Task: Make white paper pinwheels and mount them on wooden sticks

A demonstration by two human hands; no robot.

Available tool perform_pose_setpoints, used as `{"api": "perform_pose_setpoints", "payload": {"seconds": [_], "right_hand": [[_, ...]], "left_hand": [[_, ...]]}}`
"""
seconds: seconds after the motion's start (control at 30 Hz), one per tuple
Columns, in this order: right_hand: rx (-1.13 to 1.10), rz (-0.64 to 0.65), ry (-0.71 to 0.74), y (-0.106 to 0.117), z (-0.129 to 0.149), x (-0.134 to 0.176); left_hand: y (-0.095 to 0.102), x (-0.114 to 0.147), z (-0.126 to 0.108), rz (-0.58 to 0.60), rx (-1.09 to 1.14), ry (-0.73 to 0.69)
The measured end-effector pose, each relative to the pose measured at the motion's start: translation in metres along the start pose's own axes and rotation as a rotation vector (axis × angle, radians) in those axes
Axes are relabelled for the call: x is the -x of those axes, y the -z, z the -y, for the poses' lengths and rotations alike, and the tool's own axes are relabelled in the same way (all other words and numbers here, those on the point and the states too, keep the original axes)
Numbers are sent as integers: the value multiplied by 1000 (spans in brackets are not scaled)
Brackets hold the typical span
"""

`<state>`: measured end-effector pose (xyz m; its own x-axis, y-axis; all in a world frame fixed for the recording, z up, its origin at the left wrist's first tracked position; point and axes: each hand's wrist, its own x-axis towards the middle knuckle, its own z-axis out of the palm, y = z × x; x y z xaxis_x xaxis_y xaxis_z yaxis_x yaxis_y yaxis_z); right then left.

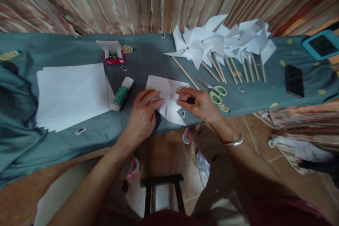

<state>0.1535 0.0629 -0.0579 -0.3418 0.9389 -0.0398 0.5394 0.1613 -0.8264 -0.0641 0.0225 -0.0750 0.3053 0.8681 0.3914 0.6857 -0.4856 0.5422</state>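
Observation:
A white paper pinwheel [171,111] lies on the cloth in front of me, cut into flaps, some of them folded in toward its middle. My left hand [144,111] pinches the paper at its left side, thumb and fingers near the centre. On the right side my right hand [197,102] has its thumb and fingertips closed on a flap of the same paper. Beside my right hand lie scissors [215,91] with green handles. A green and white glue stick [122,94] lies left of my left hand.
A stack of white paper [72,93] lies at the left. Behind it stands an open red box [114,59] of small metal pieces. Several finished pinwheels [202,42] on wooden sticks lie at the back right. A phone [295,81] and a blue-framed device [321,45] lie farther right.

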Motion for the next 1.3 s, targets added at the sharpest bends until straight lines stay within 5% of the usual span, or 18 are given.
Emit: {"api": "perform_pose_setpoints", "payload": {"seconds": [0.43,1.3], "right_hand": [[16,-1,-10,-1,-1,0],[87,1,-15,0,3,-2]], "left_hand": [[-5,-3,3,-49,-11,-21],[-16,-13,8,54,-31,11]]}}
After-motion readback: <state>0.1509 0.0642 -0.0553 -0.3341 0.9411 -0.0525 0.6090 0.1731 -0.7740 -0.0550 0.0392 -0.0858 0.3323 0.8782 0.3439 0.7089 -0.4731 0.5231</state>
